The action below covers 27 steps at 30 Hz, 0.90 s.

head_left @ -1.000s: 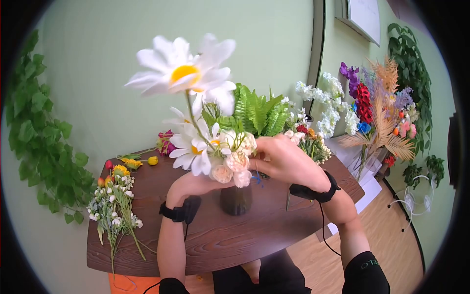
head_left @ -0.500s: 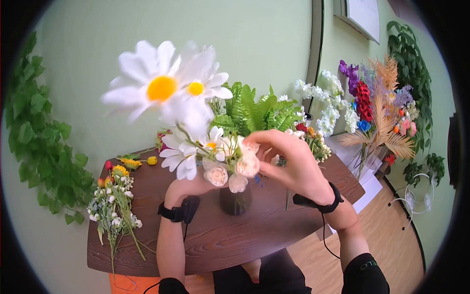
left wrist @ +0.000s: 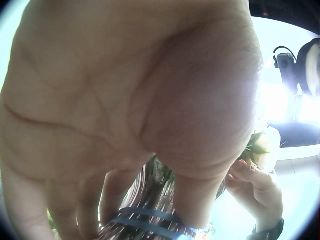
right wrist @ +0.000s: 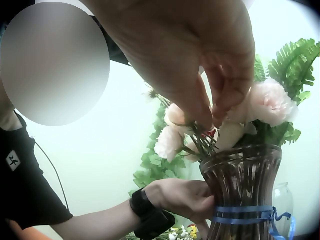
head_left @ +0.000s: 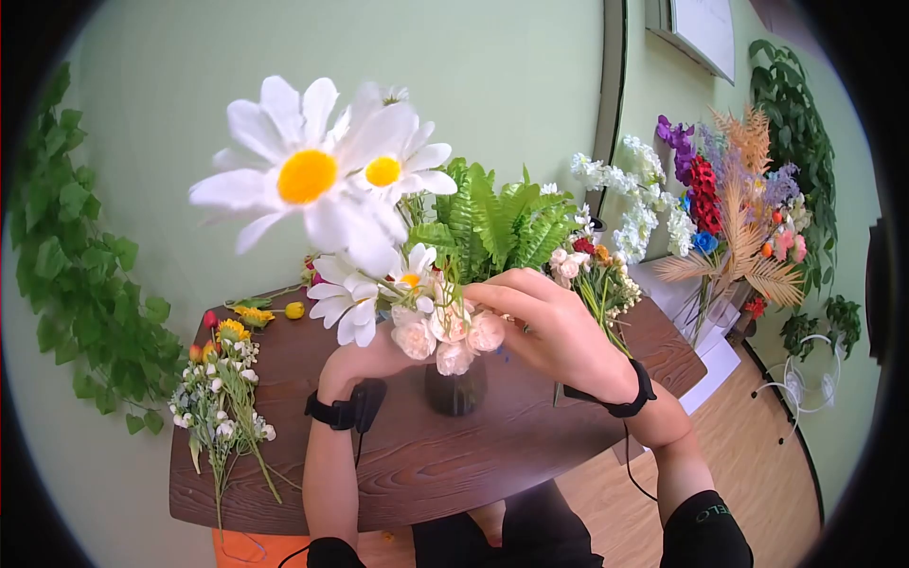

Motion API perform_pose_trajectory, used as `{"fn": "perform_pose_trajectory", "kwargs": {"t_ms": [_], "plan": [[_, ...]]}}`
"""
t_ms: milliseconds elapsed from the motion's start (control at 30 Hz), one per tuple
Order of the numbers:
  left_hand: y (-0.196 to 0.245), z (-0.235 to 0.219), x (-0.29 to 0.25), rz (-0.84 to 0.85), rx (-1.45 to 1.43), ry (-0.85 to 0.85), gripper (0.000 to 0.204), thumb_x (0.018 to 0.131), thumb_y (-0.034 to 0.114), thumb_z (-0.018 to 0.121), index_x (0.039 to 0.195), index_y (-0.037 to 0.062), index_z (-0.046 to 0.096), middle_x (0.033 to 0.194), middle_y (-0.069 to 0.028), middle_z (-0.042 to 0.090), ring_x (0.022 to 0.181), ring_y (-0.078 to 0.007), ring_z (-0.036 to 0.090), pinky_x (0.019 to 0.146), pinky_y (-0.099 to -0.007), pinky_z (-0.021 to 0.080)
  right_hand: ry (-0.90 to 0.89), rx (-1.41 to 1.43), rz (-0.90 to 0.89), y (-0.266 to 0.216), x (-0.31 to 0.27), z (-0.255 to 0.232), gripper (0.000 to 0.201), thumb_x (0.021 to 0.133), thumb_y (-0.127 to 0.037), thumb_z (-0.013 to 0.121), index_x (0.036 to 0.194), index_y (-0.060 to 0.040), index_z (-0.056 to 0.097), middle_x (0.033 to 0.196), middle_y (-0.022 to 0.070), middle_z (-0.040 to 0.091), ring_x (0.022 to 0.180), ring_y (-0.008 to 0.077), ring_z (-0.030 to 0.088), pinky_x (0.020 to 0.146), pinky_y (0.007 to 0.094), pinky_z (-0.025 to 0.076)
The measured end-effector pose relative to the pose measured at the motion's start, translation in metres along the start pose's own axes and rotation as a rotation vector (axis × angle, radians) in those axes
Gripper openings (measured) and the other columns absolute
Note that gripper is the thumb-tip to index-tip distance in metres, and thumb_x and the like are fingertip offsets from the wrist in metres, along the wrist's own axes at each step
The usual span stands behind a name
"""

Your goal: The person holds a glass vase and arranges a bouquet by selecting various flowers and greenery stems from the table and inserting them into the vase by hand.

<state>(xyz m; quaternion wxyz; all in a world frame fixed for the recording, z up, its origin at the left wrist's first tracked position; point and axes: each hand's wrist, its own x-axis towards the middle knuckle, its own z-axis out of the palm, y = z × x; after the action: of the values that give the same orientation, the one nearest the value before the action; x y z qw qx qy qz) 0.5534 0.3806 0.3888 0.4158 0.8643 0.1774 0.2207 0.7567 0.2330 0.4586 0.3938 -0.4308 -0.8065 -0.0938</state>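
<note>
A dark ribbed glass vase (right wrist: 242, 175) with a blue ribbon (right wrist: 240, 215) tied round it stands on the table, holding a bouquet. My left hand (head_left: 369, 358) grips its side, thumb and fingers around the glass in the left wrist view. Over the vase mouth, my right hand (head_left: 568, 327) pinches among the stems of the pale pink roses (head_left: 454, 355) with thumb and fingers. Large white daisies (head_left: 308, 177) rise on the left of the bouquet. Green fern leaves (head_left: 492, 222) stand behind the roses. The roses hide the vase rim in the head view.
Loose white flower sprays (head_left: 222, 402) and small yellow flowers (head_left: 232, 330) lie on the table's left. More mixed flowers (head_left: 606, 275) lie behind my right hand. Colourful stems (head_left: 705, 199) stand at the right, and leafy vines (head_left: 80, 256) hang on the left wall.
My right hand has shifted among the roses, drawing back and then reaching over them again. The roses and daisies have moved, the top daisy swinging left. The left hand stays at the vase.
</note>
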Motion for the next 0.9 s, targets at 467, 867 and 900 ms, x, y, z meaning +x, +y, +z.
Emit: {"fn": "perform_pose_trajectory", "kwargs": {"t_ms": [467, 867, 900], "plan": [[-0.009, -0.005, -0.007, -0.066, 0.155, 0.002, 0.052, 0.084, 0.024, 0.074, 0.130, 0.0067, 0.056, 0.126, -0.0094, 0.062, 0.114, -0.0219, 0.057, 0.099, -0.0348, 0.044, 0.176, 0.020, 0.271, 0.045, -0.043, -0.019, 0.009, 0.090, -0.008, 0.066, 0.091, 0.0010, 0.067, 0.077, 0.0068, 0.065, 0.068, 0.0134, 0.060, 0.063, 0.0272, 0.048], [-0.009, -0.005, -0.015, -0.160, 0.160, 0.011, 0.054, 0.082, 0.031, 0.077, 0.127, 0.0073, 0.057, 0.122, -0.0113, 0.064, 0.112, -0.0237, 0.060, 0.098, -0.0336, 0.046, -0.439, 0.299, 0.267, 0.093, -0.070, 0.064, 0.060, 0.079, -0.021, 0.078, 0.130, -0.0022, 0.052, 0.122, 0.0187, 0.060, 0.112, 0.0287, 0.060, 0.095, 0.0375, 0.049], [-0.016, -0.005, -0.015, -0.110, 0.154, 0.030, 0.051, 0.082, 0.029, 0.077, 0.125, 0.0070, 0.059, 0.119, -0.0115, 0.065, 0.109, -0.0236, 0.061, 0.096, -0.0340, 0.047, -0.444, 0.411, 0.201, 0.089, -0.066, 0.072, 0.066, 0.078, -0.023, 0.079, 0.133, -0.0026, 0.049, 0.126, 0.0177, 0.057, 0.117, 0.0276, 0.056, 0.099, 0.0376, 0.045]]}}
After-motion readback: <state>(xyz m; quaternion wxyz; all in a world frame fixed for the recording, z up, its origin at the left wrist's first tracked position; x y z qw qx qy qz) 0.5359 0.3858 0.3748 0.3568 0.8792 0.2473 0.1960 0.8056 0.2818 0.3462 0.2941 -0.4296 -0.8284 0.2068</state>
